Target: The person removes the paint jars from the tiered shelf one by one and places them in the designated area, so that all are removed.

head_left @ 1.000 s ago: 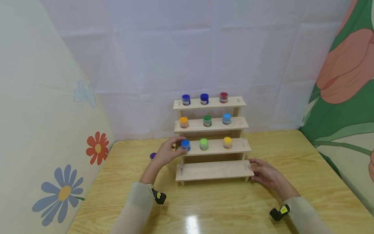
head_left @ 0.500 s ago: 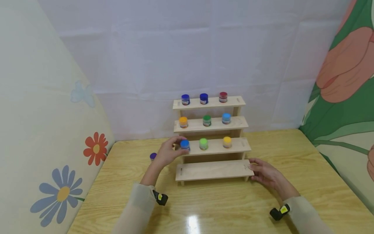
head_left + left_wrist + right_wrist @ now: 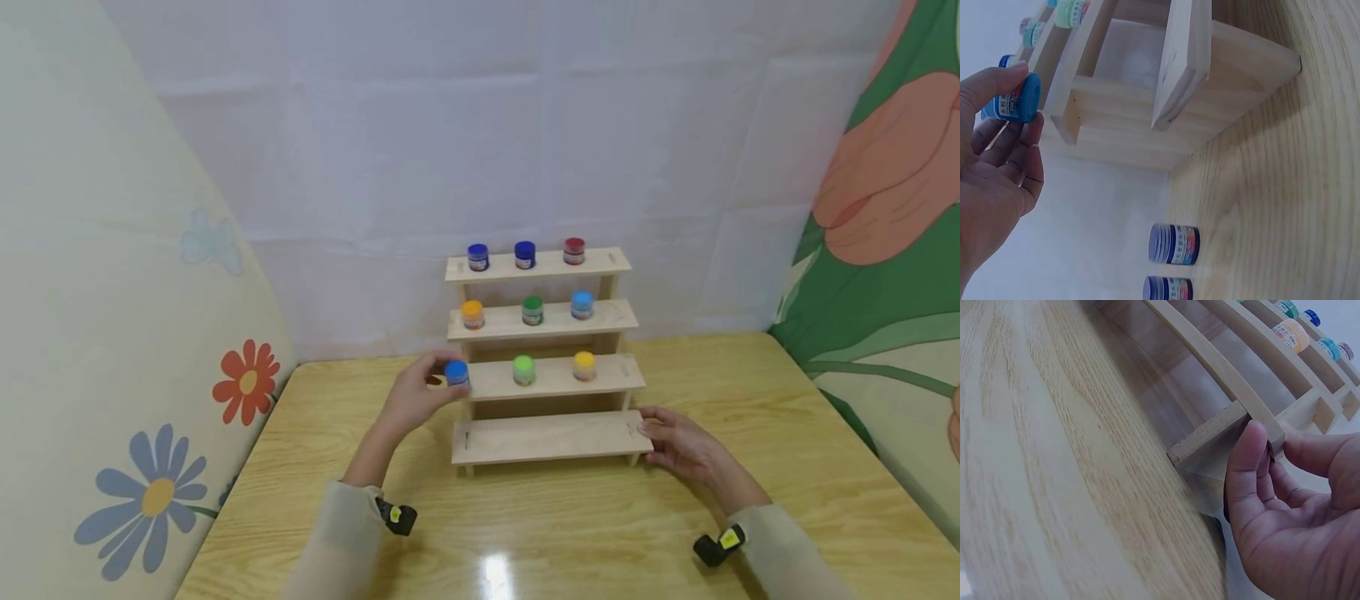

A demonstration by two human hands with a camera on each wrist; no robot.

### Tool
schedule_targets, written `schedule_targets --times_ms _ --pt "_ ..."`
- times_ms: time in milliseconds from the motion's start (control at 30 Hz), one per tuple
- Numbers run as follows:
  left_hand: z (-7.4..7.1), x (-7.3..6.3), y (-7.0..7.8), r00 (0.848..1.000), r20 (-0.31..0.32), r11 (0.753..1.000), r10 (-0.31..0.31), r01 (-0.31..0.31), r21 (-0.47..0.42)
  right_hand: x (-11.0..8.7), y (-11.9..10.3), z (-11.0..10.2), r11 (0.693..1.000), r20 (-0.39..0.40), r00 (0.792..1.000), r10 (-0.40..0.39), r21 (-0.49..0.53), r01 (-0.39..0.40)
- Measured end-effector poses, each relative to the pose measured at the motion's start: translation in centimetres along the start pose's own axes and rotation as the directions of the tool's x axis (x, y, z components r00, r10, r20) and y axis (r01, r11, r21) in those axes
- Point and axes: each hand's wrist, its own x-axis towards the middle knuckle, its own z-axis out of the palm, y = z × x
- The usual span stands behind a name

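My left hand [image 3: 415,393] pinches a blue-lidded paint jar [image 3: 457,373] just off the left end of the third shelf down. In the left wrist view, thumb and fingers hold that jar [image 3: 1019,100] beside the shelf ends. My right hand [image 3: 686,446] grips the right end of the lowest shelf of a four-step wooden display rack [image 3: 547,437]. The right wrist view shows the right thumb and fingers [image 3: 1247,440] pinching this board's corner. A light green jar [image 3: 523,370] and a yellow jar [image 3: 584,366] stand on the third shelf; no jar is on the lowest one.
Orange [image 3: 472,315], green [image 3: 532,310] and light blue [image 3: 582,305] jars stand on the second shelf. Two dark blue jars and a red jar [image 3: 574,251] are on top. Two dark jars [image 3: 1174,244] stand on the table left of the rack.
My left hand has moved left, taking the blue jar from the third shelf's left end to just beyond it. The right hand has stayed at the lowest shelf.
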Motion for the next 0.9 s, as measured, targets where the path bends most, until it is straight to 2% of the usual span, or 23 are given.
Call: schedule_targets --times_ms 167,400,600,900 --pt "-0.9 -0.6 -0.6 1.000 -0.019 1.000 -0.011 0.012 0.026 0.0 0.1 0.0 1.000 -0.009 1.000 0.000 -0.007 0.000" --pt "-2.2 -1.8 -1.9 0.994 0.025 0.986 -0.108 0.110 -0.122 0.1 0.2 0.0 1.000 -0.021 1.000 0.003 -0.012 -0.003" --pt "-3.3 -2.7 -3.0 0.995 -0.002 0.995 -0.096 0.096 -0.015 0.0 0.1 0.1 1.000 -0.028 1.000 0.009 -0.010 -0.010" --pt "-4.5 -3.4 -5.1 0.991 -0.018 0.991 -0.132 0.132 -0.023 0.0 0.2 0.2 1.000 -0.022 1.000 -0.001 0.010 0.001"
